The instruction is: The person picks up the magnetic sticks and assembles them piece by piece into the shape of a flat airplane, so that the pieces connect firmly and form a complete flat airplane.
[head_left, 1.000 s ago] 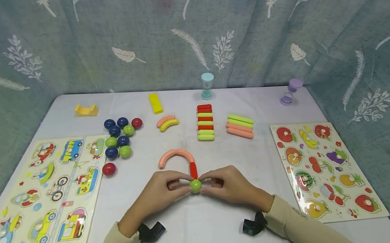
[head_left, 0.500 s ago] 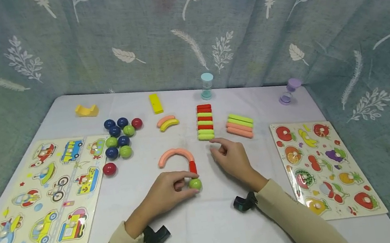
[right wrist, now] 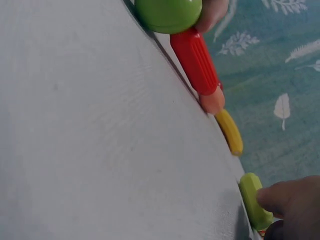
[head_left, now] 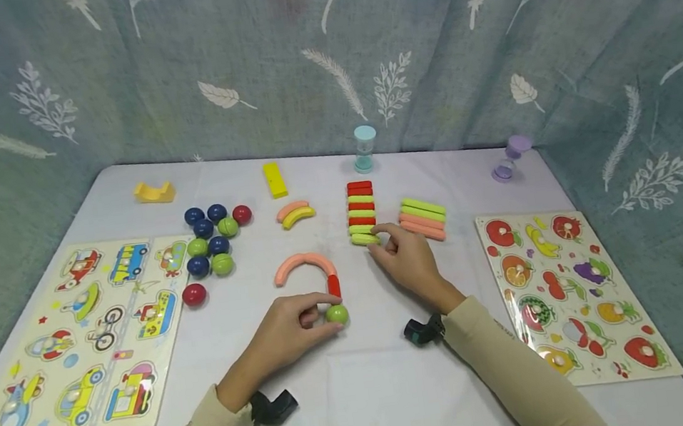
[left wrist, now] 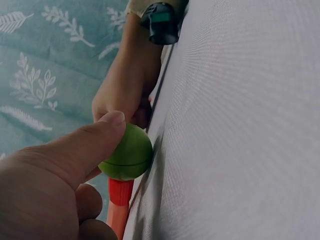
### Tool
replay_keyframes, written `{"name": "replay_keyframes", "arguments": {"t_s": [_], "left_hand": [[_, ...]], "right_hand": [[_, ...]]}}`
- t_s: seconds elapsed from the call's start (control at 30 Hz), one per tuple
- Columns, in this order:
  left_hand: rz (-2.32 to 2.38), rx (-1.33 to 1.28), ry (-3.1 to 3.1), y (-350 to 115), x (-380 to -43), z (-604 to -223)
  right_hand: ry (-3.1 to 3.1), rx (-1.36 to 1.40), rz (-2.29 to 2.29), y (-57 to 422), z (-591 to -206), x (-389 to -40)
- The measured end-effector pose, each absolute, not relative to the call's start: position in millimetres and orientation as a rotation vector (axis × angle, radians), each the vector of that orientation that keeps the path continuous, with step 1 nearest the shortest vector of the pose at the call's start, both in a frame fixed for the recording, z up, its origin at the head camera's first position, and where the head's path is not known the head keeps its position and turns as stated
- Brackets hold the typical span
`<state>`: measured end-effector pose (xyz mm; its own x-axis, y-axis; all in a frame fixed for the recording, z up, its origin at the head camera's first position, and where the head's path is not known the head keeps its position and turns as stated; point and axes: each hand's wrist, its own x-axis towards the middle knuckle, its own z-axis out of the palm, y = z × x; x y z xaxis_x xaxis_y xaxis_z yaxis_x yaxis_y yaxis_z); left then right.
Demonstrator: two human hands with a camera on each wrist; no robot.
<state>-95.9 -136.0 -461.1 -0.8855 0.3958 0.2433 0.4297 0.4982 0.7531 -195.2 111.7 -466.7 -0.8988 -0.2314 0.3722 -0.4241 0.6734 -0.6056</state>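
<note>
Bare white table [head_left: 372,399] runs from the green ball [head_left: 337,314] down to the lower frame edge, between the forearms; more open cloth separates the right hand [head_left: 411,258] from the fruit board's [head_left: 586,376] left edge. Red stick [head_left: 334,286]: long axis near-to-far, ball at its near end, pink arch [head_left: 304,259] at its far end, bowing away from the person. Left hand [head_left: 286,330]: thumb and forefinger pinch the ball. Light green stick [head_left: 363,239]: nearest in its row, axis left-to-right. Right hand: fingertips slightly parted at its right end, touching; cannot tell whether gripped.
</note>
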Motion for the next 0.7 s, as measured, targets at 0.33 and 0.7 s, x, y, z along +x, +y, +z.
{"name": "replay_keyframes", "arguments": {"t_s": [0.33, 0.7], "left_hand": [[-1.379, -0.689, -2.711, -137, -97, -462], [-1.33, -0.629, -2.758, -139, -97, -461]], "right_hand": [[-2.665, 0.8, 1.061, 120, -471, -186], [-2.62, 1.048, 1.183, 126, -469, -164]]}}
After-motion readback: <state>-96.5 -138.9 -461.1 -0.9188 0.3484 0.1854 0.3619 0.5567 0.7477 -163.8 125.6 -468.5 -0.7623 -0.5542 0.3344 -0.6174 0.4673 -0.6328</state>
